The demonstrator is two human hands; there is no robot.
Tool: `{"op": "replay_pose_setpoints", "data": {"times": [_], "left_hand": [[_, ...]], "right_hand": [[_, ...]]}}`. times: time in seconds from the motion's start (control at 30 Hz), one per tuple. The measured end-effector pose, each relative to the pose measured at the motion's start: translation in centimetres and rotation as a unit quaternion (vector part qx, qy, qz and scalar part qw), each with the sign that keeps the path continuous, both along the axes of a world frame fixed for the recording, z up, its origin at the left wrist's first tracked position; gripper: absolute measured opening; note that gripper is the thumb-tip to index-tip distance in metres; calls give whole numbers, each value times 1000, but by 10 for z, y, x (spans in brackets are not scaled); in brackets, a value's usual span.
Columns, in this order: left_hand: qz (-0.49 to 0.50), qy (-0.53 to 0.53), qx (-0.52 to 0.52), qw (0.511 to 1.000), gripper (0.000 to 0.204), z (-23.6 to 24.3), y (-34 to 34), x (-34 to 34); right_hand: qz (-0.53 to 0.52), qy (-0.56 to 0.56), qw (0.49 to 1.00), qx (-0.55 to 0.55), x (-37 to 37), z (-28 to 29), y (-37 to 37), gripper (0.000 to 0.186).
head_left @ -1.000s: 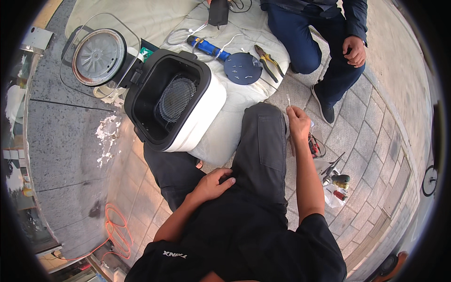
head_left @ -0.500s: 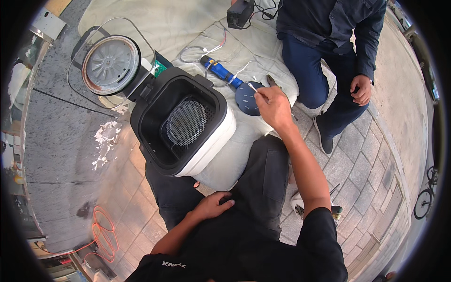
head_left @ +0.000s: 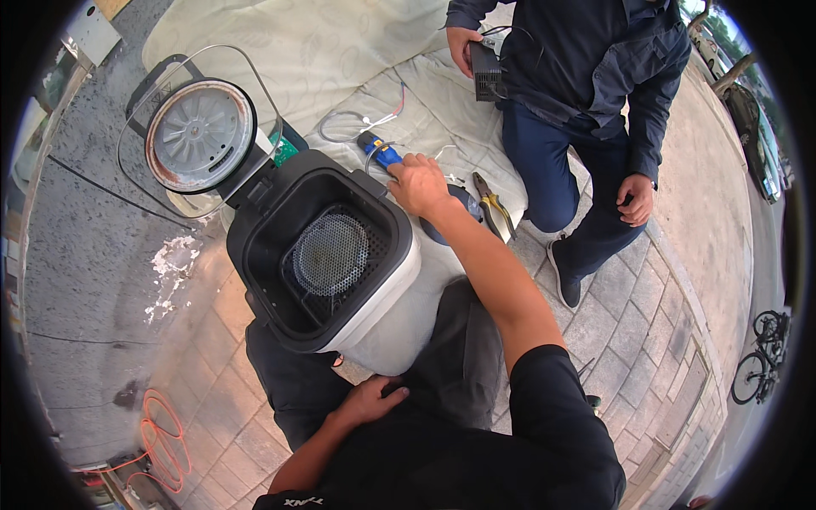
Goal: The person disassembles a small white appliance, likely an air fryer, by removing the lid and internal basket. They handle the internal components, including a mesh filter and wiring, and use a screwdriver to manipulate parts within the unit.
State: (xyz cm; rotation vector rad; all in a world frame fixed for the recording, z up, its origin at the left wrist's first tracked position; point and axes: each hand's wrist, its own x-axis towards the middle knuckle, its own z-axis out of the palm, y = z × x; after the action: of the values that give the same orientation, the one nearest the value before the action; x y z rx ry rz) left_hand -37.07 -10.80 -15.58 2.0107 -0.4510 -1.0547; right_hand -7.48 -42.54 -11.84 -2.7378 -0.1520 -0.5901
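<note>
My right hand (head_left: 421, 185) is closed on the lower end of a blue, pen-thick-to-wrist-thick cylindrical power tool (head_left: 380, 151) with a yellow mark, lying on the pale cloth. Under my wrist, a dark round dish (head_left: 466, 201) is partly hidden. Pliers (head_left: 490, 204) with yellow-and-black handles lie to its right. My left hand (head_left: 370, 400) rests on my lap, thumb apart, holding nothing. In front of me stands a white appliance with a black square basin (head_left: 276, 293) and a round perforated metal plate (head_left: 331, 253) inside. Its round-plated lid (head_left: 200, 136) is tipped back.
A wire loop handle (head_left: 246, 64) arches over the lid. Thin wires (head_left: 340, 126) lie on the pale cloth (head_left: 340, 51). Opposite kneels a person in dark clothes (head_left: 586, 76), one hand holding a black box (head_left: 486, 72). An orange cord (head_left: 161, 433) is coiled at lower left.
My right hand has moved left from above the screw-filled dish to the blue tool. The other person's black box has come lower and right. My left hand stays on my lap.
</note>
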Motion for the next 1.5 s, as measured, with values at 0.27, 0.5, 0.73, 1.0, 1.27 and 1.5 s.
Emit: {"op": "replay_pose_setpoints", "data": {"times": [0.27,0.5,0.73,1.0,1.27,1.5], "left_hand": [[14,4,-4,1000,56,2,3,-3],[2,-29,-30,999,52,2,2,-3],[-2,-37,-40,998,51,2,3,-7],[-17,-77,-40,996,53,11,7,-10],[-24,-131,-88,987,53,2,12,-19],[-39,-114,-67,990,54,13,10,-16]], "right_hand": [[-121,-9,965,234,-40,26,-35,29],[-154,-13,913,378,-97,53,-83,28],[-132,-31,868,478,-133,58,-72,18],[-152,25,799,581,-192,61,-13,27],[-160,24,830,533,-205,39,-18,38],[-174,51,846,502,-208,40,-18,34]]}}
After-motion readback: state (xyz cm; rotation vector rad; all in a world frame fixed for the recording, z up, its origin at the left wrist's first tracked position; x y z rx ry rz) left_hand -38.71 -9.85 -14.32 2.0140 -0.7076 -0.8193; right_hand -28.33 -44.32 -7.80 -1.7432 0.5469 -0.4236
